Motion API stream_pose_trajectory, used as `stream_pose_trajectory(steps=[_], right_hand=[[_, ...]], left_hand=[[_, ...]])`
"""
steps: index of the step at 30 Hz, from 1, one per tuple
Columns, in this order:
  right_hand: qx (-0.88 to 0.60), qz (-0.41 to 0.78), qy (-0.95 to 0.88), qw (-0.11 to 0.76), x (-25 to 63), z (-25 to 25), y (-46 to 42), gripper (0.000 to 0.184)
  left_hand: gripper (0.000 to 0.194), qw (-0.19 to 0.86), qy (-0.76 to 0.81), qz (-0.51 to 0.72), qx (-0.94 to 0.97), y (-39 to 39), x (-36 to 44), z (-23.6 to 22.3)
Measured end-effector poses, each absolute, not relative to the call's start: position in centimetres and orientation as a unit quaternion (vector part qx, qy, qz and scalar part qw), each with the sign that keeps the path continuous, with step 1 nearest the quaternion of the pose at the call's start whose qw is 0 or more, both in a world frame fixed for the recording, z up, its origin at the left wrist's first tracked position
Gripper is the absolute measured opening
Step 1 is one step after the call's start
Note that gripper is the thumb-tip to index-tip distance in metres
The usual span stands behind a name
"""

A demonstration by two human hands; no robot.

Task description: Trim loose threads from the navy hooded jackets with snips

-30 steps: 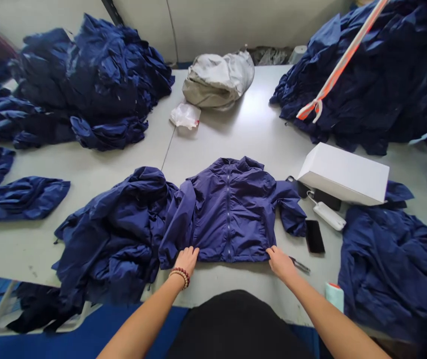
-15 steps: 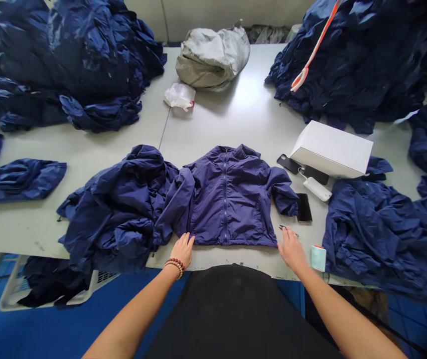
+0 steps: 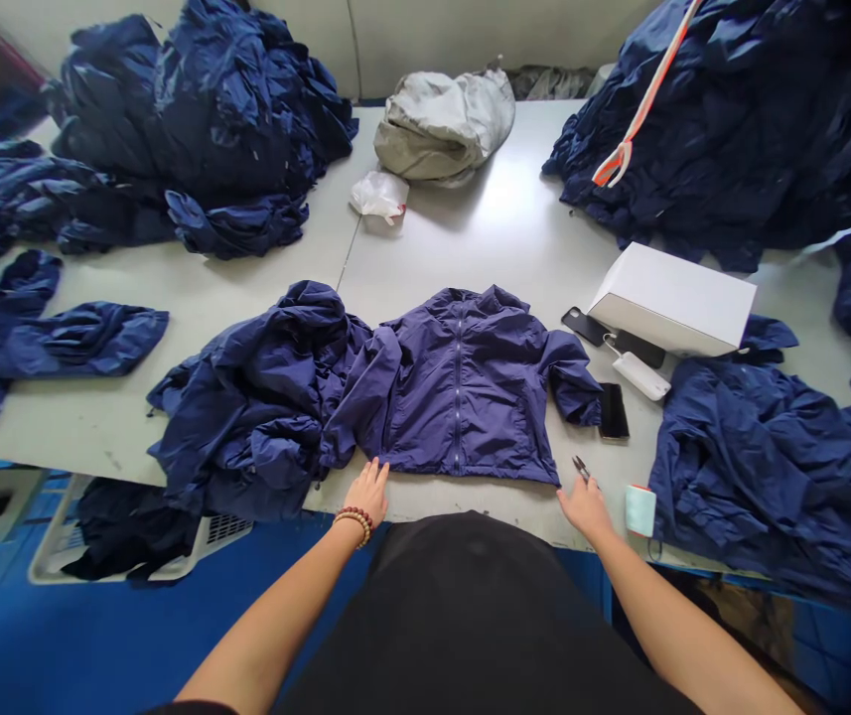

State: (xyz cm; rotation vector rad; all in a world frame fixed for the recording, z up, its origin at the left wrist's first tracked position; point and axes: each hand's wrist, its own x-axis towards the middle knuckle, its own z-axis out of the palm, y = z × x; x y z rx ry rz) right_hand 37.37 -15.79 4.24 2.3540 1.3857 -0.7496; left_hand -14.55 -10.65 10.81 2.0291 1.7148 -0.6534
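Note:
A navy zip-up jacket [image 3: 432, 397] lies front side up on the table, its collar away from me and its hem towards me. My left hand [image 3: 366, 495], wearing beaded bracelets, rests with outstretched fingers at the hem's left corner. At the hem's right corner is my right hand [image 3: 585, 506], its thumb by the fabric. Small dark thread snips [image 3: 581, 465] stick out from its closed fingers. The jacket's left-hand sleeve lies against a crumpled heap of navy garments [image 3: 253, 397]; its other sleeve bends towards a black phone [image 3: 614, 412].
Right of the jacket are a white box [image 3: 674, 298], a white power bank [image 3: 640, 375], a pale green item [image 3: 640, 510] and more navy garments [image 3: 768, 457]. Large navy piles stand at the back, around a grey cloth bundle [image 3: 444, 124]. A striped cord [image 3: 648, 99] hangs overhead.
The view has shifted slightly, so the table's contents appear further right. The right hand's snips now show more clearly, pointing up from the fingers. Both hands stay by the hem corners.

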Motion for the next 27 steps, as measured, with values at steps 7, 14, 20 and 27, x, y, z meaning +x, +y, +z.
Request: stream_pose_trajectory(steps=[7, 14, 20, 27], right_hand=[[0.832, -0.271, 0.469, 0.118, 35.8, 6.1, -19.2, 0.062], [0.824, -0.253, 0.504, 0.049, 34.9, 8.1, -19.7, 0.076], [0.665, -0.368, 0.65, -0.003, 30.2, 10.5, -22.3, 0.047], [0.483, -0.462, 0.742, 0.035, 20.0, 8.1, -24.9, 0.022]], left_hand=[[0.088, 0.194, 0.621, -0.225, 0.725, -10.9, -13.4, 11.0], [0.094, 0.197, 0.569, -0.173, 0.779, -10.8, -12.7, 11.2], [0.087, 0.208, 0.528, -0.138, 0.812, -7.4, -14.0, 10.4], [0.078, 0.237, 0.442, -0.114, 0.857, -1.1, -14.7, 7.2]])
